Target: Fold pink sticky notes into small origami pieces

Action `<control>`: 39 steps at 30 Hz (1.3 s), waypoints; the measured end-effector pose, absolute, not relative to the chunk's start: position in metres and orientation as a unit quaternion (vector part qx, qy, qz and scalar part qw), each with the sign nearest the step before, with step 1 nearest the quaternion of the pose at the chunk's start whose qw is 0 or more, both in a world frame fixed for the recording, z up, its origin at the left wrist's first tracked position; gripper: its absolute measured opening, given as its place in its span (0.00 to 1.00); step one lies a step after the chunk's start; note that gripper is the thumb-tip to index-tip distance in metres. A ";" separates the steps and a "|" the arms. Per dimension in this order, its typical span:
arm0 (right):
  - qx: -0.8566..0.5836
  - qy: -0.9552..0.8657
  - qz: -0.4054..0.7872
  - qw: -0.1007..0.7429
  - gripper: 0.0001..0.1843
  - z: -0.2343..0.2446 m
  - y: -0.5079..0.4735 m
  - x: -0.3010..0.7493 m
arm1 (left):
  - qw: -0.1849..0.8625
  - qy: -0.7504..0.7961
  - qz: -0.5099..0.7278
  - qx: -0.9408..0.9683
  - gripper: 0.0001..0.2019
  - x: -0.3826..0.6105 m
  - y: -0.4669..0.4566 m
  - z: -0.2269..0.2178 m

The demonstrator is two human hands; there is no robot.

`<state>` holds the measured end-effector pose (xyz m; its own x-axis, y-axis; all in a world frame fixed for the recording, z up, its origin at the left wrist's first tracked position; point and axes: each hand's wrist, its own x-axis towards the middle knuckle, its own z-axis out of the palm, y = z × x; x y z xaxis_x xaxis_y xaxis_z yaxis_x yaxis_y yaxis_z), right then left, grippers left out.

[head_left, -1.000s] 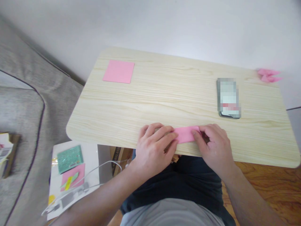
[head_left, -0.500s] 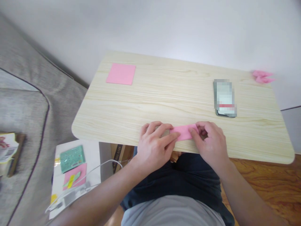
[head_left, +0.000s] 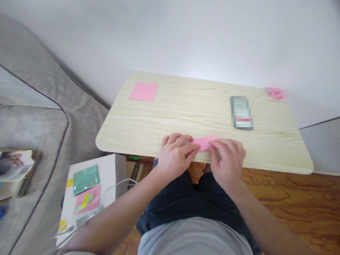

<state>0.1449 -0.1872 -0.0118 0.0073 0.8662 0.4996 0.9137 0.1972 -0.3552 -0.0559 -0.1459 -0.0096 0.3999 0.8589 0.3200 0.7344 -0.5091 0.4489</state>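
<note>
Pink paper [head_left: 204, 143] lies on a pale wooden table [head_left: 186, 109] beside a grey sofa [head_left: 39, 117].

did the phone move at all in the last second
No. The phone lies at the same spot on the table, near its far right corner and just short of the pink folded pieces; only the camera shifted.

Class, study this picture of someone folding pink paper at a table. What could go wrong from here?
1. The folded pink strip lies near the front edge of the table; it might slip off.
2. The left hand and right hand press only its ends, so the crease may go crooked.
</note>
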 end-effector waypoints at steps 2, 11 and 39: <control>-0.611 -0.731 -0.013 0.303 0.13 -0.014 -0.206 0.124 | 0.111 0.480 0.268 0.828 0.10 -0.056 -0.146 -0.011; -0.615 -0.759 0.001 0.213 0.40 -0.034 -0.242 0.104 | 0.110 0.481 0.280 0.823 0.10 -0.059 -0.149 -0.010; -0.631 -0.752 -0.047 0.187 0.36 -0.037 -0.246 0.156 | -0.002 0.392 0.325 0.861 0.13 -0.081 -0.178 -0.040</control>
<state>0.1564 -0.2456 -0.0370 -0.1339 0.9309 0.3398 0.9660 0.1992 -0.1648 -0.0807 -0.1780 -0.0395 0.4819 0.6729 0.5613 0.6757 -0.6932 0.2509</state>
